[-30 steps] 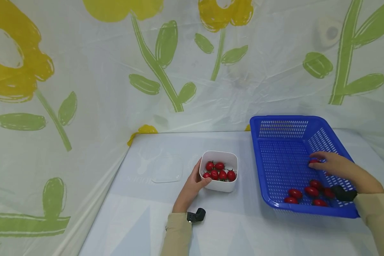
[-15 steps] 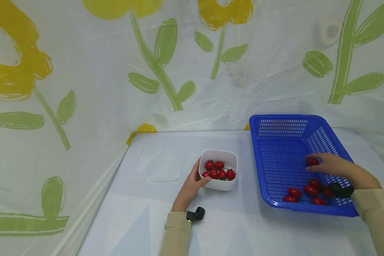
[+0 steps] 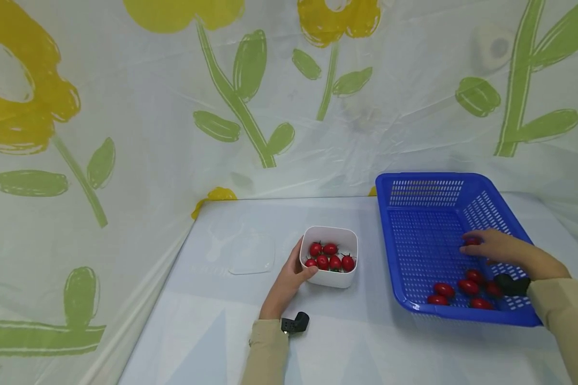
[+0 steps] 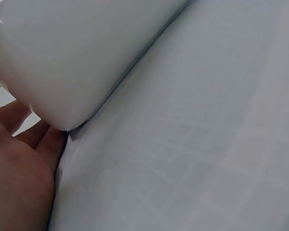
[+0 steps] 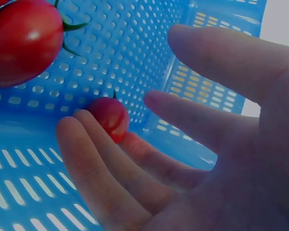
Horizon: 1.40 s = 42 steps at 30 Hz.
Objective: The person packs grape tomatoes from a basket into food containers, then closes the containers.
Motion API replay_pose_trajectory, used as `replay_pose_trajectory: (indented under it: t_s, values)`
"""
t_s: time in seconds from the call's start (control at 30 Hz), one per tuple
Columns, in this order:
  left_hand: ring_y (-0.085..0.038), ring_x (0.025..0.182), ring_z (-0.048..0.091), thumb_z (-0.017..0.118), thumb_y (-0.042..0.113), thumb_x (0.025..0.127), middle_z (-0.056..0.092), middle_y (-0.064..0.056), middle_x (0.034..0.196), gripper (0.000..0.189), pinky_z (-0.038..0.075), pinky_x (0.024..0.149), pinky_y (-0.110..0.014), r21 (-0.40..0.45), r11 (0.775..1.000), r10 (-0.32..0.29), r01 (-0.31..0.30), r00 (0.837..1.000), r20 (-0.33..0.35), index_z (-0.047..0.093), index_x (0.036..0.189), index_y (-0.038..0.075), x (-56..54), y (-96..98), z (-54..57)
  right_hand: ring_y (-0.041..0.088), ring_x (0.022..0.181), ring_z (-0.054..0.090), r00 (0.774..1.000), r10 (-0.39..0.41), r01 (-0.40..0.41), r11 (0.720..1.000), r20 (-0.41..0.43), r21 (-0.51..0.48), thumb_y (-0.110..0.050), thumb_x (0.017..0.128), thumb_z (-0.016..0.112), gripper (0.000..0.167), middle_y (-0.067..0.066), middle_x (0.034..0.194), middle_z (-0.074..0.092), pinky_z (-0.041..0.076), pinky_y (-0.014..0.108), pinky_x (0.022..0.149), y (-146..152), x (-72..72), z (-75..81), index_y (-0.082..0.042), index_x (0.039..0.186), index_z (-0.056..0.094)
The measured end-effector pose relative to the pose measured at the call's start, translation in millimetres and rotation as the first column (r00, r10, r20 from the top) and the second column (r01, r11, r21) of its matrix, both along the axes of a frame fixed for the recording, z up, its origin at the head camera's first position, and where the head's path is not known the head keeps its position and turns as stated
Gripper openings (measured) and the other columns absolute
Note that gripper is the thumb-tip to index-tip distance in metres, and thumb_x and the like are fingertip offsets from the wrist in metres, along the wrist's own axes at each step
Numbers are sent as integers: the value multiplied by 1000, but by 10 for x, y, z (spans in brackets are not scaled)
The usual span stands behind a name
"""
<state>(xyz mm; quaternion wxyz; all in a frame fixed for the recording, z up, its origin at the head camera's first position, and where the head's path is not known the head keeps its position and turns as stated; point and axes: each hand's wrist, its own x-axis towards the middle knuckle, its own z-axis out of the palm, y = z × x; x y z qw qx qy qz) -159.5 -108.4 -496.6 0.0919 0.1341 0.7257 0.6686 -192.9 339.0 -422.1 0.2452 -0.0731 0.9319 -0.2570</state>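
A white square plastic container (image 3: 329, 279) with several cherry tomatoes (image 3: 334, 262) inside sits on the table. My left hand (image 3: 285, 280) holds its left side, thumb at the front corner and fingers along the side. The left wrist view shows the container's smooth wall (image 4: 82, 57) beside the palm (image 4: 19, 178). On the right, my right hand (image 3: 501, 250) reaches into the blue basket (image 3: 387, 235), around a single cherry tomato (image 5: 111, 118). In the right wrist view its fingers (image 5: 86, 168) are spread and relaxed next to that tomato, one close against it.
More cherry tomatoes (image 3: 469, 287) lie in the basket's near right part. A clear flat lid (image 3: 252, 255) rests on the table left of the container. A flower-printed curtain (image 3: 173, 133) hangs behind and to the left of the table.
My right hand has shifted slightly around the single tomato in the basket, its fingers covering a little more of it than half a second ago. The left hand and container stay put.
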Motion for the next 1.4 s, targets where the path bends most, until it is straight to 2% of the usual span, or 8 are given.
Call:
replay_pose_trajectory:
  t_s: [0.2,0.37,0.67,0.83,0.93,1.13,1.27,1.4]
  values:
    - [-17,132,19,62,36,82,20,5,146,77,26,103,-37,6,1000,-3,3,1000,-8,17,143,27,-7,-4,-5,40,91,56,999,-1,4,998,42,-64,-27,88,53,59,35,107,50,52,41,69,3,2,-28,21,119,36]
    - [-17,132,20,62,36,82,21,6,145,76,25,103,-37,17,1000,-7,7,1000,-8,18,143,27,-18,-3,-17,38,94,55,997,47,-41,992,54,-123,-18,87,56,49,31,109,51,52,42,71,-15,33,-44,16,119,43]
    - [-17,132,21,62,37,82,22,6,145,76,26,103,-37,11,1000,-6,6,1000,-17,18,143,28,-22,-5,-11,34,91,57,995,100,-100,994,-1,-45,-20,81,63,50,31,111,50,51,42,70,-27,26,-78,11,118,49]
    - [-15,131,22,63,36,82,22,7,145,76,26,103,-36,24,1000,-8,8,1000,-12,18,143,29,-31,0,-31,25,84,58,994,107,-107,994,16,-5,-22,79,66,46,19,103,56,51,41,69,-25,13,-102,5,114,54]
    - [-15,132,21,63,33,82,21,7,145,75,26,103,-37,33,999,-15,16,1000,-7,18,143,30,-41,-2,-47,21,81,56,993,112,-111,994,45,-12,-21,77,67,39,12,100,57,50,39,69,-25,8,-115,0,109,57]
    - [-14,131,21,60,24,85,21,8,145,72,27,102,-35,20,1000,-18,18,1000,-1,18,142,32,-55,-4,-67,21,80,57,993,87,-81,995,82,-65,-17,81,63,36,12,97,58,51,39,68,-7,-11,-120,4,108,54]
    - [-13,131,22,62,29,84,22,9,144,73,29,101,-34,8,1000,-8,8,1000,3,18,142,32,-49,-4,-69,21,77,56,996,88,-86,993,20,-83,-17,84,57,38,9,90,58,51,37,67,-17,-9,-75,8,113,51]
    - [-13,131,22,63,33,82,21,9,145,75,29,101,-35,9,1000,-12,12,1000,1,18,142,32,-42,-6,-64,25,84,58,991,94,-100,992,-90,-72,-17,84,58,40,14,100,58,51,40,70,-49,28,1,8,115,50]
